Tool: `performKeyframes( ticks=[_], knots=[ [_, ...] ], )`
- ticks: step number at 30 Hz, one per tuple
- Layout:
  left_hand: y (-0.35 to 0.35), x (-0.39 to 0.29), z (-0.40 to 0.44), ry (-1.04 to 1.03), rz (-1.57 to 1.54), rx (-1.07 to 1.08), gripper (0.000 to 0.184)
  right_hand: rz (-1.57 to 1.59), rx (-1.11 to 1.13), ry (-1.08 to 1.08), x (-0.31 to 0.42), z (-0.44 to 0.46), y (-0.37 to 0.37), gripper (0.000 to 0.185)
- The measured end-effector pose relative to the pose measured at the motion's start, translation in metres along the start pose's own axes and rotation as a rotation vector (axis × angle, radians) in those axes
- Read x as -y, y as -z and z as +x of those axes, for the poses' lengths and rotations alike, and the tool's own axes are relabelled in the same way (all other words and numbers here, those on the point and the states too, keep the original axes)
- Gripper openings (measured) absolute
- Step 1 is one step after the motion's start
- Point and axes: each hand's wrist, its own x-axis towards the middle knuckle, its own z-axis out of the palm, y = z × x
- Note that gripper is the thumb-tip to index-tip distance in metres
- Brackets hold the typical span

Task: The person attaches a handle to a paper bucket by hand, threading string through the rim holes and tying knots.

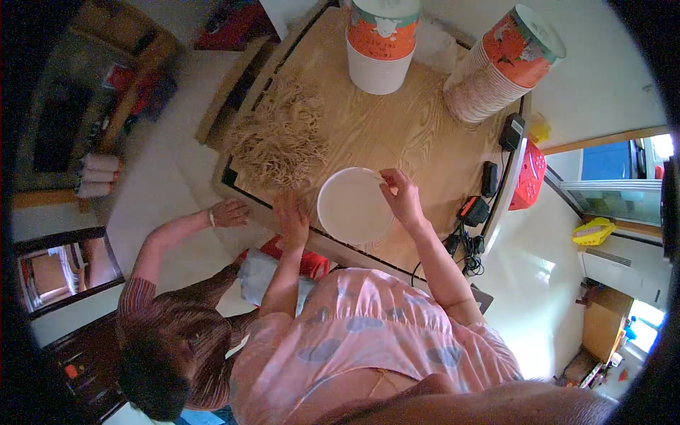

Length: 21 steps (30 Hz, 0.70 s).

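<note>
A white round tub stands on the wooden table near its front edge, its open mouth facing up. My right hand pinches the tub's rim on the right side, thumb and fingers closed on it. To the left of the tub, my left hand is at the near edge of a heap of tan, stringy strands. Its fingertips are by the strands; whether they grip any is too unclear to make out.
Two stacks of printed tubs, one upright and one leaning, stand at the back. Black adapters and cables lie along the right edge. Another person is at the left, a hand near the table's corner.
</note>
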Motion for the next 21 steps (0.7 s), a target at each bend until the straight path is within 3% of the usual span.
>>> performKeyframes(
  ticks=[1, 4, 8, 11, 14, 21],
  knots=[
    [0.002, 0.001, 0.001, 0.01, -0.001, -0.072, 0.051, 0.01, -0.013, 0.016, 0.0, 0.001, 0.0, 0.016],
    [0.018, -0.028, 0.026, 0.04, -0.464, -0.235, 0.044, 0.0, 0.016, -0.017, -0.006, 0.0, 0.0, 0.017],
    [0.064, -0.134, 0.093, -0.385, -0.319, 0.051, 0.036, -0.06, 0.036, 0.014, -0.009, -0.003, -0.001, 0.018],
    [0.04, -0.146, 0.107, -0.554, -0.319, 0.284, 0.033, -0.053, 0.017, 0.07, -0.008, -0.008, -0.001, 0.018],
    [0.034, -0.152, 0.104, -0.324, -0.389, 0.555, 0.024, -0.046, -0.016, 0.019, -0.002, -0.015, 0.003, 0.018],
    [0.03, -0.154, 0.08, -0.302, -0.693, 0.432, 0.014, 0.085, 0.021, -0.098, -0.005, -0.037, 0.014, 0.015]
  ],
)
